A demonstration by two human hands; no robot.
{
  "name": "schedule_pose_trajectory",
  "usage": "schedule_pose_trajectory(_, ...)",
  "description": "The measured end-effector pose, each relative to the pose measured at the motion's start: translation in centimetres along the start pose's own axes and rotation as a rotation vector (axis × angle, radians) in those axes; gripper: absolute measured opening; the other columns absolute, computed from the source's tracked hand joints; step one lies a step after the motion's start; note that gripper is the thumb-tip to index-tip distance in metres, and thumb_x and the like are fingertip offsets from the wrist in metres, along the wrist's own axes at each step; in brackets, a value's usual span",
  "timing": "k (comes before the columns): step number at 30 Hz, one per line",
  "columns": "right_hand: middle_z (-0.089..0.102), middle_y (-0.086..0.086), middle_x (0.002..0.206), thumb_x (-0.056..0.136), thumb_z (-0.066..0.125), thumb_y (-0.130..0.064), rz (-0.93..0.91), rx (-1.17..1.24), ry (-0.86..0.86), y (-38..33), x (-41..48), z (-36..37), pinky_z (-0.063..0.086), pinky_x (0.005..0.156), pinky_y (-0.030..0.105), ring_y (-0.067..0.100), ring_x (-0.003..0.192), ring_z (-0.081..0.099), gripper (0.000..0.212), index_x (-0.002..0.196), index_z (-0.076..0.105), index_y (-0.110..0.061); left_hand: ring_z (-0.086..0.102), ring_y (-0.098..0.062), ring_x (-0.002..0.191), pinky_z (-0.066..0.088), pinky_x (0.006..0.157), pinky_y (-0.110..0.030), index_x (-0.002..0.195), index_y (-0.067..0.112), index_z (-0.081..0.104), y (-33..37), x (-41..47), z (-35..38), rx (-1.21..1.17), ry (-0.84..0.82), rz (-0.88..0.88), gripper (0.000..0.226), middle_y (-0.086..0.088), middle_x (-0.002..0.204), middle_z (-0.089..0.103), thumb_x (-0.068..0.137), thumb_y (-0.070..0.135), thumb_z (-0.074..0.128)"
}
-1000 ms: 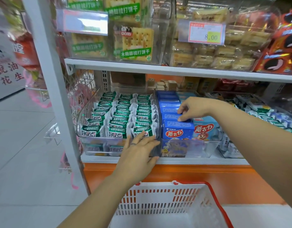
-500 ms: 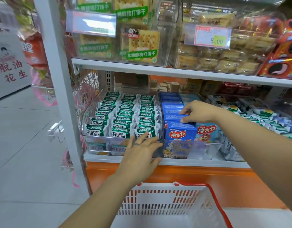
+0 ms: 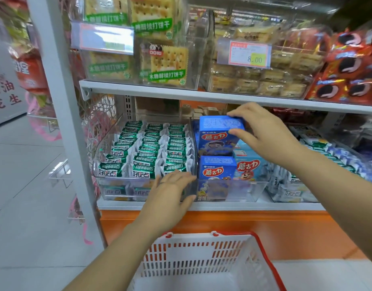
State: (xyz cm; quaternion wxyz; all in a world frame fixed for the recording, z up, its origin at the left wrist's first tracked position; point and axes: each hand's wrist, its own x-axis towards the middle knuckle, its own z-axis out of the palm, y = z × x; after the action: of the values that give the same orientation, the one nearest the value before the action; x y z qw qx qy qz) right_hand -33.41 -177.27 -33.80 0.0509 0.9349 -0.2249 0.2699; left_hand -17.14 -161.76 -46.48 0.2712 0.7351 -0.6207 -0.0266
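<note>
Right hand (image 3: 264,133) grips the top of the blue box (image 3: 218,133), held upright above its clear bin (image 3: 243,192). A second blue box (image 3: 216,171) sits just below the fingers and a light-blue box (image 3: 250,166) under the palm. Left hand (image 3: 172,198) has straight fingers flat on the front of the green packets (image 3: 147,152) bin. The upper shelf edge (image 3: 201,97) is close above the right knuckles, with open room toward the person and a white basket (image 3: 201,259) below both hands.

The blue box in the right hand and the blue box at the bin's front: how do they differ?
The held blue box hangs above the row, gripped by the right hand; the front blue box stands in the clear bin, untouched. The held blue box shows nearly its whole front; the front blue box is partly behind the bin wall. Both carry the same red logo.
</note>
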Motion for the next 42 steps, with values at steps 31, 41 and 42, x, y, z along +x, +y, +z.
schedule_pose_trajectory(31, 0.065, -0.022, 0.107, 0.080, 0.072, -0.005, 0.166, 0.667, 0.027, -4.5, -8.0, 1.3, 0.041, 0.089, 0.008, -0.006, 0.102, 0.058, 0.041, 0.107, 0.059, -0.032, 0.050, 0.002, 0.105, 0.042, 0.093, -0.022, 0.131, 0.049, 0.041, 0.3, -2.0, -5.5, -0.279, 0.370, 0.140, 0.068, 0.030, 0.109, 0.051, 0.076, 0.036, 0.078)
schedule_pose_trajectory(41, 0.068, -0.001, 0.112, 0.080, 0.061, 0.011, 0.541, 1.142, -0.053, -2.0, -10.8, 4.5, 0.050, 0.080, 0.014, 0.006, 0.098, 0.066, 0.041, 0.109, 0.057, -0.018, 0.054, 0.017, 0.099, 0.045, 0.078, -0.007, 0.115, 0.051, 0.041, 3.2, -3.1, -5.3, -0.631, 0.332, 0.136, 0.070, 0.031, 0.098, 0.062, 0.071, 0.014, 0.080)
schedule_pose_trajectory(42, 0.069, 0.000, 0.112, 0.079, 0.065, 0.007, 0.556, 1.158, -0.077, -1.8, -11.1, 5.0, 0.051, 0.082, 0.016, 0.008, 0.101, 0.066, 0.040, 0.111, 0.057, -0.017, 0.057, 0.014, 0.098, 0.044, 0.078, -0.005, 0.116, 0.052, 0.041, 3.5, -3.1, -5.2, -0.636, 0.329, 0.146, 0.073, 0.029, 0.100, 0.063, 0.070, 0.013, 0.082)
